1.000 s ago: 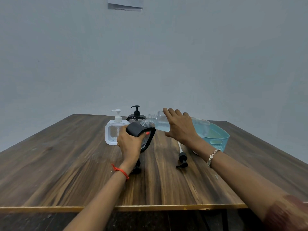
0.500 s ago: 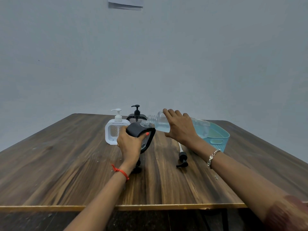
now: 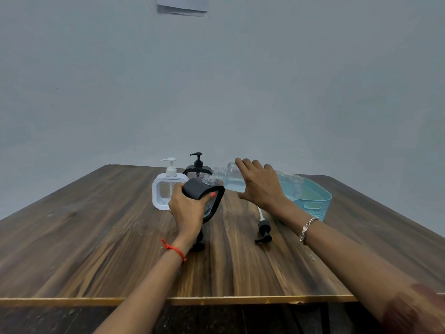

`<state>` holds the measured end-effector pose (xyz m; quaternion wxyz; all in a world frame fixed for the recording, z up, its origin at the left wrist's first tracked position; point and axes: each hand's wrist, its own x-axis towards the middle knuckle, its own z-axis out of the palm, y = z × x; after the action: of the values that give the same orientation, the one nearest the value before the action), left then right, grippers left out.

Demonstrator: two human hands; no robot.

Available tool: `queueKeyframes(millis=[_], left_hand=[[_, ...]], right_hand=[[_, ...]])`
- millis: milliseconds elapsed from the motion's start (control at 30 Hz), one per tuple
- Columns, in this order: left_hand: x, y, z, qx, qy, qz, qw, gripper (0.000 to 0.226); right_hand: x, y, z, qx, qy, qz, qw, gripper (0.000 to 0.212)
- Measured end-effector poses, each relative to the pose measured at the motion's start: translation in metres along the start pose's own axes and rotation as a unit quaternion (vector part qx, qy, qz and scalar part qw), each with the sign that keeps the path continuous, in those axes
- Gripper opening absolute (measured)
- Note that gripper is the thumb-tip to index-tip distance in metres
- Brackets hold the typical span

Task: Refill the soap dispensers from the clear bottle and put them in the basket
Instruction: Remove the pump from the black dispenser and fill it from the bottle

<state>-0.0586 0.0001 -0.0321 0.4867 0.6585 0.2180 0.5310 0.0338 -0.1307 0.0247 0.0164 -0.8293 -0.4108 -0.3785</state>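
Clear bottle [image 3: 232,180] lies tipped in my R hand [image 3: 261,186], fingers curled over it. Its mouth sits right at the open neck of the black dispenser [image 3: 201,189] so soap can run in. My L hand [image 3: 187,208] grips that one, tilted to meet it. A loose pump [image 3: 263,230] lies on the wood table [image 3: 96,237], out of the way. White dispenser [image 3: 166,191] & 2nd black one [image 3: 197,168] wait behind. Blue basket [image 3: 313,198] is past my R arm, ready for later.
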Motion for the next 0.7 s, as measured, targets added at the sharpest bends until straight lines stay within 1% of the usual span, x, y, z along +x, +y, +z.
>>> queueKeyframes(millis=[333, 533, 700], left_hand=[[-0.0023, 0.0004, -0.0007, 0.003, 0.001, -0.005, 1.0, 0.056], [-0.0022, 0.0016, -0.0009, 0.006, 0.003, -0.005, 1.0, 0.055], [-0.0027, 0.0023, -0.0017, 0.005, 0.004, -0.004, 1.0, 0.055]], right_hand=[[-0.002, -0.0006, -0.0012, -0.001, 0.002, -0.005, 1.0, 0.076], [-0.0014, -0.0009, -0.0015, -0.007, 0.001, 0.001, 1.0, 0.081], [-0.0014, -0.0014, -0.003, 0.0, -0.001, -0.005, 1.0, 0.076]])
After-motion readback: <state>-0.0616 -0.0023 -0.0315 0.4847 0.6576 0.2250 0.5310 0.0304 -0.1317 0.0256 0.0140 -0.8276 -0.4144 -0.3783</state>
